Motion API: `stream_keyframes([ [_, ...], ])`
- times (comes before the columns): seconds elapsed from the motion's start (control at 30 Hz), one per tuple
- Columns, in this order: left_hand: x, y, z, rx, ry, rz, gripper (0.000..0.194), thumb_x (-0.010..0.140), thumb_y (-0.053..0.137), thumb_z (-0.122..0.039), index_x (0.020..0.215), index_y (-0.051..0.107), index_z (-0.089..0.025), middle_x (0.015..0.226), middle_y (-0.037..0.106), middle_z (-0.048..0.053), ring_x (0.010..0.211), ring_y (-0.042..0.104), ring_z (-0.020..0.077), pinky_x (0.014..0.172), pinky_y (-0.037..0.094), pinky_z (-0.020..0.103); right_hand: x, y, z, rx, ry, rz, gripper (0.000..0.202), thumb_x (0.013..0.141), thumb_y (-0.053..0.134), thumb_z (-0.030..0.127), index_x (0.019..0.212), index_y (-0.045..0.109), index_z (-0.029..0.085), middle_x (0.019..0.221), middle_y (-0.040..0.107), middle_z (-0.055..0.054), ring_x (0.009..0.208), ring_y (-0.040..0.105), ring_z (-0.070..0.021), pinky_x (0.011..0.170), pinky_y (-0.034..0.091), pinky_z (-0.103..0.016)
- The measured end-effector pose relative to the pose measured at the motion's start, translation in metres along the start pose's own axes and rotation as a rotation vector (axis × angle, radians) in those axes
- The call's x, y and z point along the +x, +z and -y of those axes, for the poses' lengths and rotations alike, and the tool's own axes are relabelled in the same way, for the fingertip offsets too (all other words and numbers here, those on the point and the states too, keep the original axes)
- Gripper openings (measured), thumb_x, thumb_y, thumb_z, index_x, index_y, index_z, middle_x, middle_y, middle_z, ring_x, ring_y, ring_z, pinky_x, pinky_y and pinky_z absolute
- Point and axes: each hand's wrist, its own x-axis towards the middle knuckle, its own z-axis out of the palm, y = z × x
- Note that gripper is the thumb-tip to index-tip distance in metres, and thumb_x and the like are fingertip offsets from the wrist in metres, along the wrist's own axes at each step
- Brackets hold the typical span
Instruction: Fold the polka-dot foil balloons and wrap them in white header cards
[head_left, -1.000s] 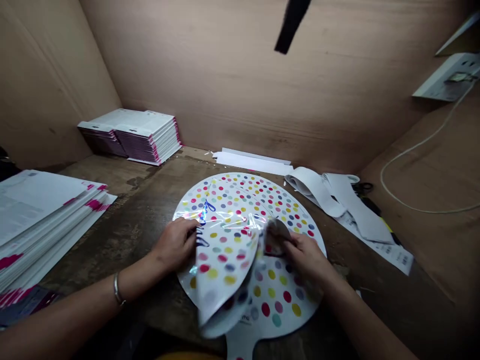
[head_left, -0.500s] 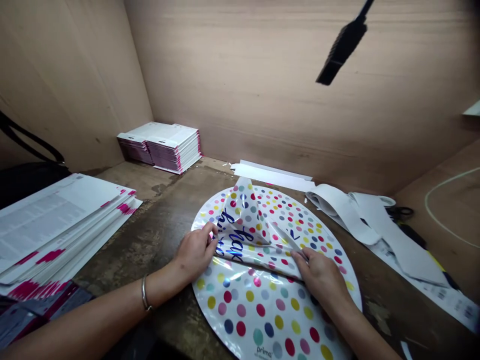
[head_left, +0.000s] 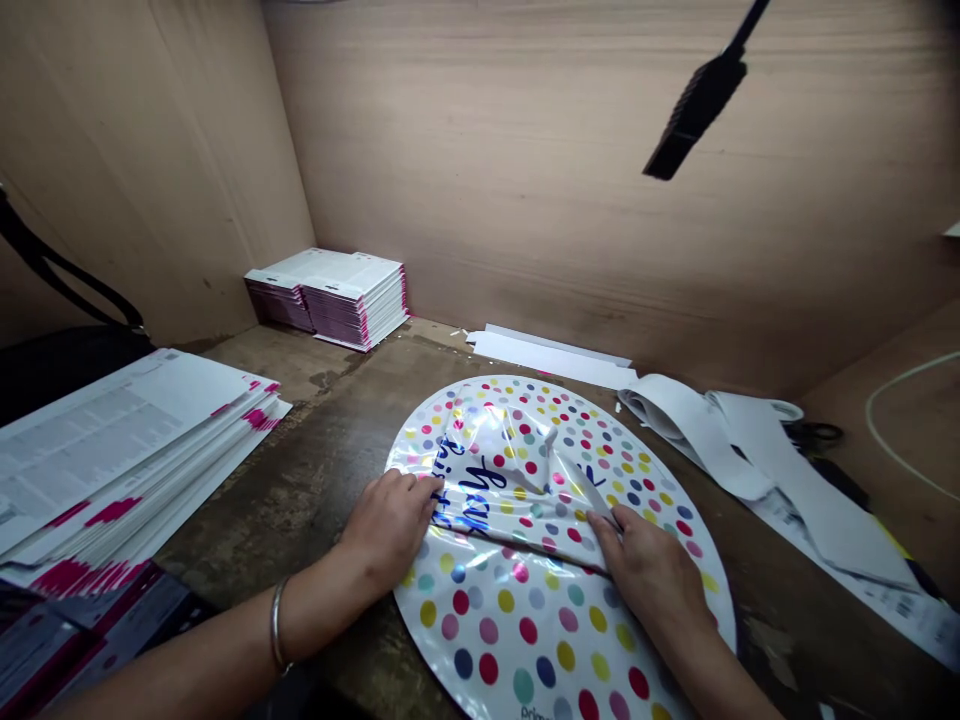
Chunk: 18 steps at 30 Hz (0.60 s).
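A round white foil sheet (head_left: pixel 525 640) with coloured dots lies on the table. Over its middle is a crumpled, folded part (head_left: pixel 510 470) with dots and blue lettering. My left hand (head_left: pixel 394 520), a metal bangle at its wrist, is closed on the left edge of this folded part. On the right, my right hand (head_left: pixel 645 560) pinches the other end of the fold between thumb and fingers. Some of the lettering is hidden in creases.
Printed cards are stacked at the left (head_left: pixel 150 430) and the back left (head_left: pixel 330 295). White paper strips (head_left: pixel 551 357) lie by the back wall. A label roll (head_left: pixel 720 440) and black scissors (head_left: pixel 817 432) are at the right. Above hangs a black object (head_left: pixel 697 115).
The raised peak of the folded part has dropped and flattened. My left hand's fingers have turned more over the fold's left edge. The whole view has shifted slightly.
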Motion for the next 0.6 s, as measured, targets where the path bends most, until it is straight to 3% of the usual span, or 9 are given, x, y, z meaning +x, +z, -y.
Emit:
stream_keyframes([
  [0.1,0.013,-0.008,-0.013,0.144,0.078,-0.005,0.024,0.086,0.046,-0.016,0.100,0.065,-0.019,0.104,0.063,0.011,0.104,0.054,0.0291,0.087,0.042,0.043,-0.003,0.003,0.003,-0.030,-0.041,-0.046,0.038,0.090,0.030,0.049,0.082,0.055,0.022,0.074,0.065,-0.007,0.070,0.061,-0.0234,0.055,0.039,-0.029],
  [0.2,0.032,0.001,-0.029,0.130,0.306,-0.089,0.037,0.089,0.042,-0.018,0.124,0.054,-0.019,0.138,0.044,0.011,0.131,0.032,0.0288,0.107,0.024,0.047,-0.007,0.006,0.007,-0.087,-0.068,-0.092,0.037,0.091,0.029,0.047,0.080,0.054,0.022,0.069,0.063,-0.006,0.065,0.061,-0.0223,0.054,0.039,-0.030],
  [0.27,0.043,0.016,-0.035,0.065,0.390,-0.029,0.047,0.093,0.038,-0.031,0.139,0.036,-0.018,0.149,0.028,0.012,0.138,0.018,0.0285,0.111,0.014,0.049,-0.008,0.005,0.007,-0.100,-0.074,-0.098,0.037,0.091,0.029,0.046,0.079,0.054,0.022,0.068,0.063,-0.006,0.065,0.061,-0.0220,0.054,0.040,-0.030],
  [0.33,0.048,0.032,-0.036,0.026,0.365,0.066,0.057,0.094,0.033,-0.042,0.143,0.028,-0.014,0.150,0.022,0.015,0.140,0.012,0.0311,0.111,0.012,0.051,-0.007,0.001,0.002,-0.096,-0.072,-0.070,0.038,0.091,0.029,0.047,0.078,0.055,0.022,0.070,0.065,-0.006,0.066,0.062,-0.0219,0.055,0.042,-0.030],
  [0.43,0.050,0.046,-0.033,0.015,0.314,0.103,0.060,0.094,0.029,-0.046,0.144,0.024,-0.013,0.151,0.017,0.016,0.140,0.005,0.0333,0.111,0.009,0.052,-0.003,-0.013,-0.009,-0.120,-0.020,-0.042,0.038,0.091,0.030,0.043,0.082,0.059,0.020,0.076,0.067,-0.009,0.071,0.064,-0.0257,0.059,0.047,-0.036],
  [0.53,0.050,0.048,-0.032,0.022,0.313,0.100,0.060,0.093,0.030,-0.046,0.145,0.023,-0.016,0.151,0.016,0.016,0.140,0.003,0.0337,0.111,0.008,0.053,-0.005,-0.025,-0.008,-0.139,-0.083,-0.263,0.043,0.091,0.030,0.035,0.109,0.060,0.010,0.111,0.062,-0.020,0.105,0.057,-0.0332,0.081,0.047,-0.046],
  [0.6,0.049,0.048,-0.032,0.027,0.313,0.097,0.060,0.093,0.030,-0.047,0.145,0.022,-0.018,0.152,0.015,0.016,0.140,0.003,0.0338,0.111,0.007,0.053,-0.010,-0.025,0.004,-0.094,-0.303,-0.361,0.049,0.093,0.028,0.034,0.129,0.049,0.008,0.139,0.043,-0.018,0.130,0.036,-0.0308,0.101,0.037,-0.046],
])
